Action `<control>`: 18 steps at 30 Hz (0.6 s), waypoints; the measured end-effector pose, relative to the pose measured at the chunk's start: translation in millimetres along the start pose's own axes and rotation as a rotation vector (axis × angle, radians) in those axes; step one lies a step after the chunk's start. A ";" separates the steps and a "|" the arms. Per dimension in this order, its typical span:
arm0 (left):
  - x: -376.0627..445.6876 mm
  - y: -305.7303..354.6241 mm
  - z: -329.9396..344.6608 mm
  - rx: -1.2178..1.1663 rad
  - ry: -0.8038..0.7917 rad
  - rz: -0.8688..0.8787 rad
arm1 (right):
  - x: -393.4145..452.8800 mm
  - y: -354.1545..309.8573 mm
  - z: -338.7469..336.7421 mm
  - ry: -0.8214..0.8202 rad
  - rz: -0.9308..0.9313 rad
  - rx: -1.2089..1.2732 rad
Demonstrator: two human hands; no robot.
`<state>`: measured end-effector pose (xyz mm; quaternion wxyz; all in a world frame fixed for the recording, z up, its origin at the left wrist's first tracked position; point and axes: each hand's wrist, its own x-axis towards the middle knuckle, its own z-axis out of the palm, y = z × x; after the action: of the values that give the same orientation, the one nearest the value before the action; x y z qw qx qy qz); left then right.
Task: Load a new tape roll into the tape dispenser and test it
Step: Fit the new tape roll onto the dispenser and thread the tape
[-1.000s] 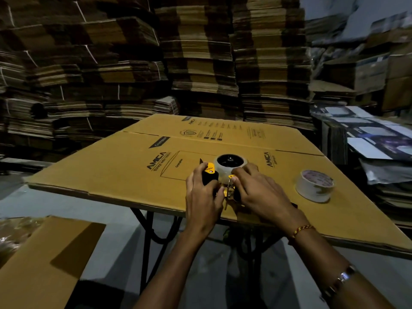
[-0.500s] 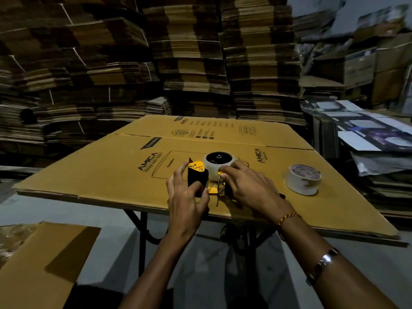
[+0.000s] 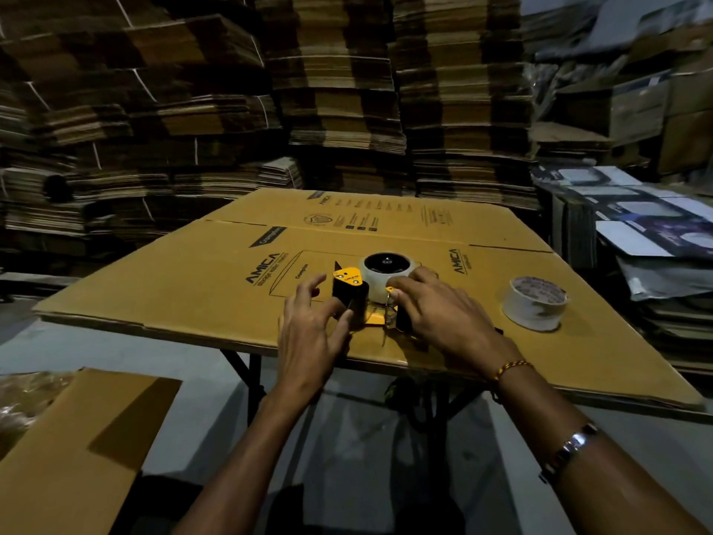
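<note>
The yellow and black tape dispenser (image 3: 349, 287) lies on its side on a flattened cardboard sheet (image 3: 193, 299). A pale tape roll (image 3: 386, 278) sits on its hub. My left hand (image 3: 308, 334) holds the dispenser's black front end between thumb and fingers, with the index finger lifted and pointing left. My right hand (image 3: 440, 314) lies curled over the dispenser's rear part, its fingertips against the roll's side. The handle is hidden under this hand. A second white tape roll (image 3: 534, 307) lies flat to the right, apart from both hands.
The cardboard sheet overhangs a folding table with black legs (image 3: 252, 384). Tall stacks of flattened cartons (image 3: 339, 90) fill the background. Printed sheets and boxes (image 3: 648, 225) pile up at the right. Another cardboard piece (image 3: 77, 449) lies low at the left.
My left hand's fingers have spread and the index finger has lifted off the yellow plate. My right hand stays on the dispenser beside the roll.
</note>
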<state>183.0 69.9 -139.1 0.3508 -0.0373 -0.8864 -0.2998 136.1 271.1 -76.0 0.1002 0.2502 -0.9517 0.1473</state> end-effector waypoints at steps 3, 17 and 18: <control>5.6 -4.5 1.6 -0.028 -0.016 -0.030 | 1.3 3.6 -0.1 0.015 -0.029 0.001; 20.4 11.2 29.1 0.054 -0.086 -0.046 | 27.7 50.7 -4.5 0.028 -0.067 -0.116; 20.8 10.8 27.5 0.048 -0.076 -0.042 | 27.9 49.8 -5.4 0.038 -0.075 -0.119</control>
<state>153.9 91.1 -136.0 0.3113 -0.0215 -0.9067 -0.2839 87.6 301.8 -75.1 0.1384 0.2765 -0.9466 0.0914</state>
